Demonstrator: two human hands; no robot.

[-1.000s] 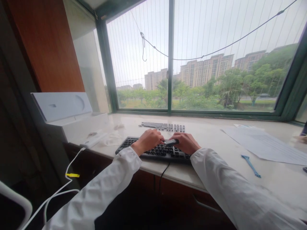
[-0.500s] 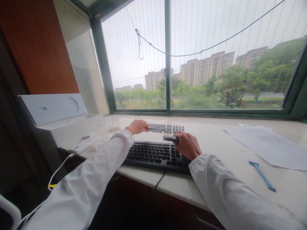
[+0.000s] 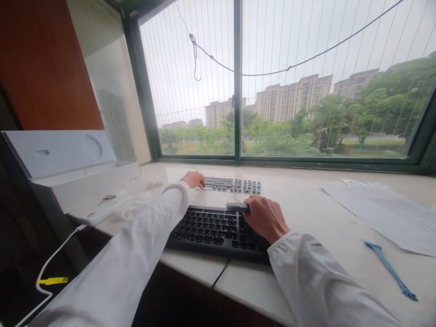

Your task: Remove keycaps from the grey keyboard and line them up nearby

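Observation:
A black keyboard (image 3: pixel 211 227) lies on the pale stone sill in front of me. My right hand (image 3: pixel 265 217) rests over its right part, fingers closed on a small dark flat device (image 3: pixel 237 206). Behind the keyboard lies a row of loose grey keycaps (image 3: pixel 233 185). My left hand (image 3: pixel 193 179) reaches to the left end of that row, fingers curled down at the keycaps; what they hold, if anything, is hidden.
A white open box (image 3: pixel 78 172) stands at the left, with a white charger and cable (image 3: pixel 98 211) before it. Papers (image 3: pixel 384 209) lie at the right, a blue plastic tool (image 3: pixel 390 270) nearer me. The window frame (image 3: pixel 237 81) rises behind the sill.
My left hand left the keyboard and reached back to the left end of the keycap row. The right hand kept the dark device and shifted slightly.

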